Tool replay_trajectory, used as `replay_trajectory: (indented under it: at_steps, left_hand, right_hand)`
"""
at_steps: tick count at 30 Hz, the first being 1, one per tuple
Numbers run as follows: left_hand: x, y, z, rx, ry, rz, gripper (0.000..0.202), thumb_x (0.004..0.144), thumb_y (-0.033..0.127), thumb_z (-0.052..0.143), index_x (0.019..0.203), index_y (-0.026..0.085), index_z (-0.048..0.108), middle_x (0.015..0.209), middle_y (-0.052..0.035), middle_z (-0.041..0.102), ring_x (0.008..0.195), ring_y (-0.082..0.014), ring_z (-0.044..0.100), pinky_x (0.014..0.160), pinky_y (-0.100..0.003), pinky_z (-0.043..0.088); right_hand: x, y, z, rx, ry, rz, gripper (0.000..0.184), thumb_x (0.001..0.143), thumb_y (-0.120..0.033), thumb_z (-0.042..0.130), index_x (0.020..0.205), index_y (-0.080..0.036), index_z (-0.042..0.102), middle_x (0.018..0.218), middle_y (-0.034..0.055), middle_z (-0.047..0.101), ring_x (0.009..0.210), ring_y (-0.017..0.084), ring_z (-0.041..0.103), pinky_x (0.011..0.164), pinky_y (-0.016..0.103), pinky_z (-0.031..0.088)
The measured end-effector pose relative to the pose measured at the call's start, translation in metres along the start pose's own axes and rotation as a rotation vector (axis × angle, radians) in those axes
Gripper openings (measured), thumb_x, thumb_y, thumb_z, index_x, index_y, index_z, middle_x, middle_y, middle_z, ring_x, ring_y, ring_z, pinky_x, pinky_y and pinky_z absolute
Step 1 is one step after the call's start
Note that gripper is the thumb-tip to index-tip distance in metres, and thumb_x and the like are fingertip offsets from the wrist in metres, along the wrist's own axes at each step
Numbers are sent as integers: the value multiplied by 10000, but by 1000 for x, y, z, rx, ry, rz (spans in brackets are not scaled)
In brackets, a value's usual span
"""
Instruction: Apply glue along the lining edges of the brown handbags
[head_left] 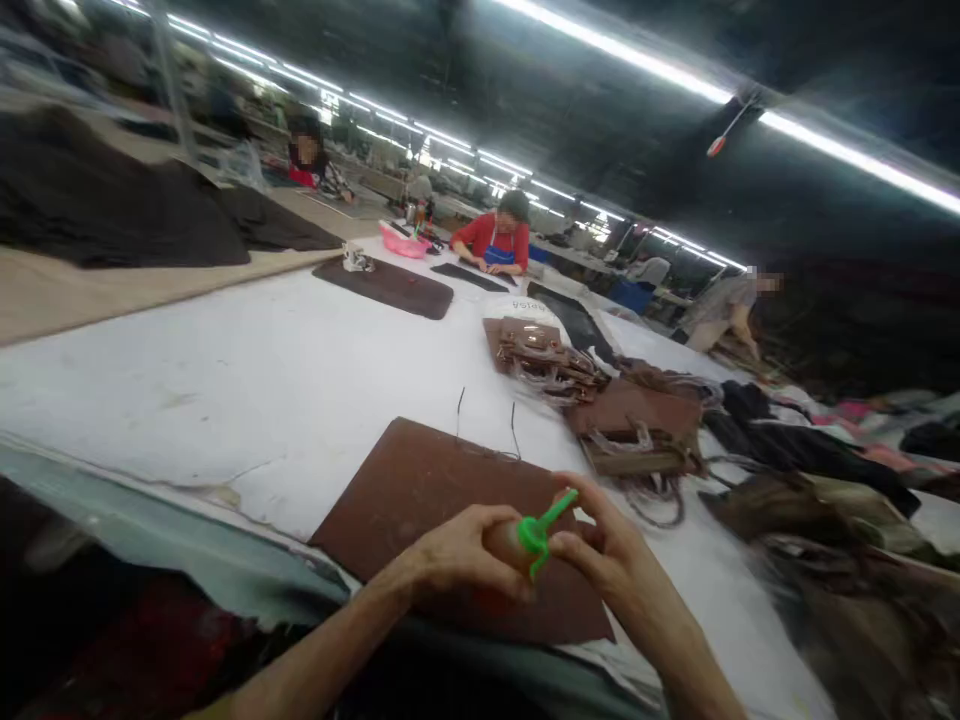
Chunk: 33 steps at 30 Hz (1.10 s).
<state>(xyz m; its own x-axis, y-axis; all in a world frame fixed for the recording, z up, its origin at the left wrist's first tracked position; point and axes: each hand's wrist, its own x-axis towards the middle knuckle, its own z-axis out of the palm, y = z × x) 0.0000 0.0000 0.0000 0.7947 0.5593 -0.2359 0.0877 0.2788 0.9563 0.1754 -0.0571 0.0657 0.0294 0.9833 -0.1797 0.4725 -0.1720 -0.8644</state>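
1. Two hands meet low in the centre of the frame. The left hand [457, 555] is wrapped round a small bottle [504, 545], and the right hand [600, 545] pinches its green nozzle [538, 530] between thumb and fingertips.
2. The bottle hangs just above the near part of the brown panel [442, 490], which lies flat on the white table [247, 370].
3. The work looks to be on the nozzle. The left grip should therefore be firm but not squeezing, since a soft body could push its contents out.
4. The spout points up and to the right, away from the panel. That angle seems wise, as any drip would miss the brown surface.
5. The right fingertips would do best low on the nozzle's collar, because the thin spout may bend under a twist.
6. Blur hides whether the nozzle is seated or loose, so a light, slow turn is the safer guess.
7. The straps [592, 400] are heaped right of centre, apart from the hands. A person in red [495, 235] sits well apart at upper centre, and neither crowds the work.
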Motion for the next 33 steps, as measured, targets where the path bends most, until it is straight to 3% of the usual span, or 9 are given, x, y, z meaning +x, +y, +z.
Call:
replay_trajectory:
  at_steps: [4, 11, 16, 19, 22, 26, 28, 31, 33]
  left_hand:
    - [-3, 9, -2, -107, -243, -16, 502, 462, 311, 791, 915, 164, 632, 764, 28, 580, 693, -131, 519, 624, -222, 407]
    - [0, 5, -4, -218, -415, -43, 392, 453, 240, 788, 807, 162, 640, 738, 40, 576, 676, -116, 517, 621, -211, 413]
    - [-4, 8, -5, -158, -326, 17, 570, 459, 254, 780, 1001, 172, 624, 804, 37, 577, 737, -129, 520, 672, -222, 427]
    - [-6, 10, 2, -90, -207, 10, 491, 522, 241, 726, 994, 169, 614, 763, 36, 571, 662, -112, 507, 595, -208, 413]
    - [-5, 10, 16, 61, 80, 60, 392, 561, 224, 658, 944, 164, 608, 755, 16, 579, 659, -130, 521, 562, -211, 404]
    - [3, 6, 33, 348, 558, 167, 376, 576, 285, 652, 935, 192, 592, 860, -20, 589, 789, -187, 544, 684, -263, 428]
    - [7, 2, 37, 438, 682, 169, 388, 592, 323, 649, 954, 202, 581, 898, -31, 582, 827, -205, 544, 735, -288, 424]
    - [8, -1, 32, 413, 660, 166, 381, 597, 324, 654, 950, 204, 577, 908, -29, 583, 839, -204, 541, 748, -288, 420]
    - [5, 1, 22, 271, 475, 139, 388, 581, 303, 670, 942, 192, 580, 873, -15, 591, 797, -185, 541, 693, -265, 426]
  right_hand:
    - [-1, -8, -6, 95, -285, -147, 414, 697, -453, 708, 1042, -240, 621, 943, 32, 537, 903, 237, 500, 753, 313, 405]
    - [-1, -15, 5, -30, -296, -265, 291, 769, -502, 626, 887, -243, 687, 755, -1, 472, 725, 181, 474, 641, 267, 369]
    - [-10, -11, 14, -114, -48, -348, 259, 812, -468, 581, 957, -269, 663, 810, 0, 564, 781, 195, 509, 701, 264, 380]
    - [-15, -7, 22, -94, 88, -287, 197, 804, -402, 598, 901, -242, 660, 814, -2, 583, 768, 188, 528, 687, 252, 393]
    - [-14, -1, 34, -4, 248, -163, 221, 800, -403, 592, 904, -213, 638, 849, 7, 611, 790, 194, 546, 702, 257, 407]
    - [-2, 8, 54, 99, 465, -49, 324, 778, -467, 593, 924, -178, 611, 840, 22, 617, 786, 211, 551, 700, 281, 424]
    - [4, 11, 61, 99, 518, -35, 344, 779, -480, 585, 919, -167, 606, 832, 27, 612, 791, 216, 548, 717, 293, 420]
    - [7, 13, 62, 102, 509, -12, 350, 772, -479, 590, 901, -155, 616, 826, 40, 618, 790, 227, 555, 715, 303, 427]
    - [3, 12, 56, 123, 458, -18, 379, 742, -467, 623, 949, -150, 614, 771, 30, 606, 742, 222, 562, 662, 294, 443]
